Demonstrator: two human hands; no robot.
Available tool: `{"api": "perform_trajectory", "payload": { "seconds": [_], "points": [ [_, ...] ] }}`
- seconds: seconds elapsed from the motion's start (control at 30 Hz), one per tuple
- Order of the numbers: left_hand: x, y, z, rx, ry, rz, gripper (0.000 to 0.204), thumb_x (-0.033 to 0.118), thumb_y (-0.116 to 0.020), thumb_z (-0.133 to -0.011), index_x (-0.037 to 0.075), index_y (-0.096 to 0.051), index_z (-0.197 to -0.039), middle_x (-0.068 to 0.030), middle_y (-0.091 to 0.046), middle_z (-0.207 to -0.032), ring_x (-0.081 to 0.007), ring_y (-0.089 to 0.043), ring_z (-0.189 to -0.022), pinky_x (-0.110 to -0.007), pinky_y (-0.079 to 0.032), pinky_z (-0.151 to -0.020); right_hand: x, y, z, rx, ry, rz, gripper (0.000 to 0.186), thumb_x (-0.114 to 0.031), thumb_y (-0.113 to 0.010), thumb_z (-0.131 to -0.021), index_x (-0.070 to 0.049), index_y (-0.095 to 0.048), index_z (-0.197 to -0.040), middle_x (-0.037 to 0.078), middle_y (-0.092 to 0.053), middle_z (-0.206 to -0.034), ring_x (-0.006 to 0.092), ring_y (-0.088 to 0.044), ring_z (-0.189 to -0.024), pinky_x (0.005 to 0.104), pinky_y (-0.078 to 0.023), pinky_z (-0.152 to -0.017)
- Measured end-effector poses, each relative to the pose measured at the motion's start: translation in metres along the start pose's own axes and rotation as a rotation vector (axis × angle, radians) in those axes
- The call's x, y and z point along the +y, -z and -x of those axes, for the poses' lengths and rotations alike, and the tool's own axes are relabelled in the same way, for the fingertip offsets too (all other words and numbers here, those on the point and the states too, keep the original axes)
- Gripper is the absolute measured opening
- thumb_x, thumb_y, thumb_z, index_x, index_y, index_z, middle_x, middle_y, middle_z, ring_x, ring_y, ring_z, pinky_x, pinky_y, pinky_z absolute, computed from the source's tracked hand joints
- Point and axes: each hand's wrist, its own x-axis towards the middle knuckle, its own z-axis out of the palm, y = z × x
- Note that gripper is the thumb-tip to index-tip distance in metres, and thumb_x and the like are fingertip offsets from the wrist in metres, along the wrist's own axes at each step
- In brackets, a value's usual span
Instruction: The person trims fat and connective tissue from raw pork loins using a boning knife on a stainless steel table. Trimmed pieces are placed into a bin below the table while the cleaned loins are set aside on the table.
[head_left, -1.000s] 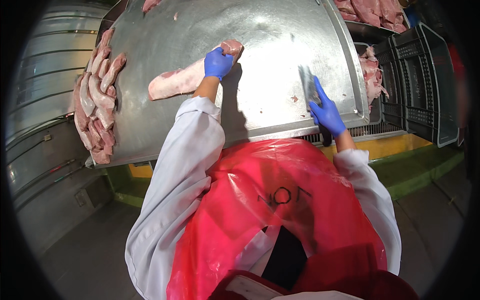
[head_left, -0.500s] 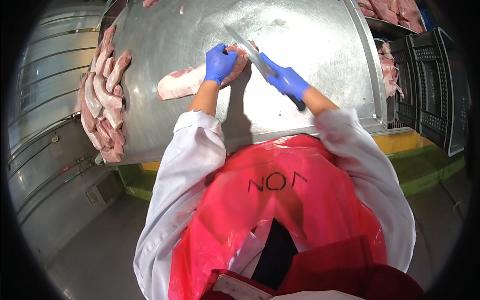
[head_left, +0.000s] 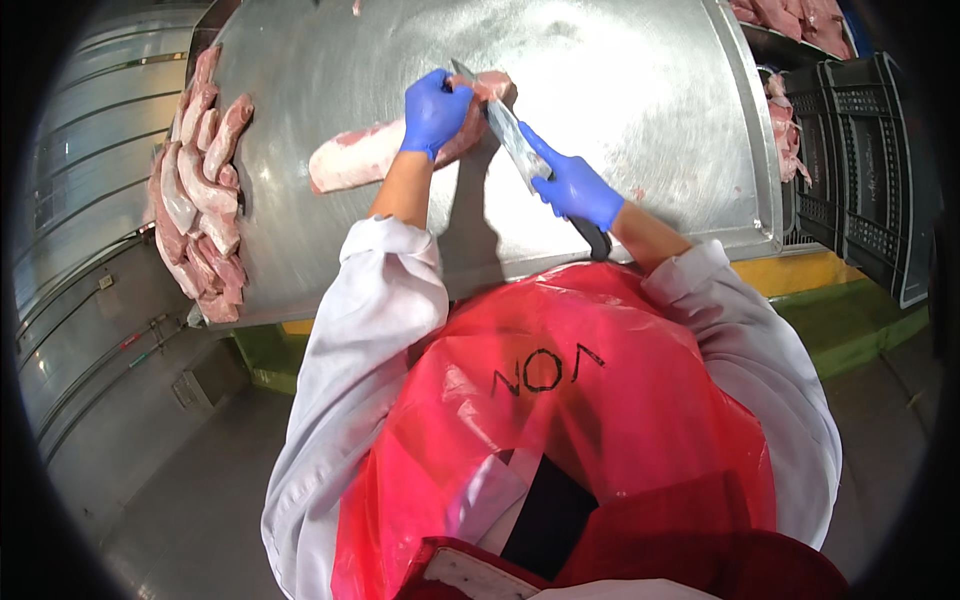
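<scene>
In the head view, the left hand (head_left: pixel 432 112), fingers curled, grips a long piece of meat (head_left: pixel 355 155) in the upper centre; the right hand (head_left: pixel 585 192) clasps a knife (head_left: pixel 512 138), its blade at the meat's right end. The cutting there looks partly done, with most of the length seemingly uncut. Narrower pieces (head_left: pixel 205 190) lie heaped at upper left; whether they are finished cannot be told. The shiny metal table (head_left: pixel 620 90) spans the top, a dark crate (head_left: pixel 860 180) stands upper right, and grey floor (head_left: pixel 200 480) shows lower left.
</scene>
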Motion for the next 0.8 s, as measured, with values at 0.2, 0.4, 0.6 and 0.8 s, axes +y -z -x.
{"api": "perform_trajectory", "payload": {
  "seconds": [0.2, 0.4, 0.6, 0.8],
  "points": [
    [0.017, -0.003, -0.009, -0.004, -0.127, -0.123, 0.028, 0.027, -0.069, -0.085, -0.001, -0.070, -0.087, -0.0199, -0.069, -0.075, -0.0277, -0.069, -0.068, -0.037, -0.053, -0.067, -0.031, 0.015, -0.113, 0.166, 0.082, -0.084, 0.074, -0.022, -0.050, -0.098, -0.028, -0.014, -0.162, 0.018, -0.067, -0.104, 0.0229, -0.067, -0.066, 0.0368, -0.058, -0.067],
    [-0.020, -0.002, 0.000, 0.048, 0.037, 0.246, 0.024, 0.021, -0.071, -0.084, -0.003, -0.070, -0.089, -0.0107, -0.070, -0.076, -0.0138, -0.064, -0.068, -0.030, -0.052, -0.063, -0.018, -0.019, -0.021, 0.077, 0.055, 0.077, 0.073, -0.016, -0.047, -0.095, -0.025, -0.016, -0.160, 0.017, -0.070, -0.085, 0.0268, -0.070, -0.071, 0.0420, -0.057, -0.069],
    [-0.013, 0.010, -0.013, 0.014, -0.018, 0.359, 0.019, 0.014, -0.068, -0.089, -0.004, -0.069, -0.097, -0.0047, -0.070, -0.082, -0.0090, -0.062, -0.073, -0.025, -0.050, -0.066, -0.035, -0.014, -0.105, 0.194, 0.143, 0.012, 0.062, -0.017, -0.049, -0.092, -0.013, -0.032, -0.152, 0.020, -0.068, -0.081, 0.0279, -0.068, -0.067, 0.0400, -0.057, -0.065],
    [-0.032, 0.015, -0.005, 0.125, -0.009, 0.535, 0.015, 0.010, -0.067, -0.090, -0.002, -0.071, -0.098, -0.0019, -0.066, -0.079, -0.0079, -0.058, -0.070, -0.023, -0.047, -0.063, -0.006, -0.047, -0.040, 0.043, 0.082, 0.100, 0.083, -0.012, -0.050, -0.092, -0.023, -0.009, -0.162, 0.029, -0.067, -0.113, 0.0347, -0.070, -0.072, 0.0452, -0.057, -0.075]
  ]
}}
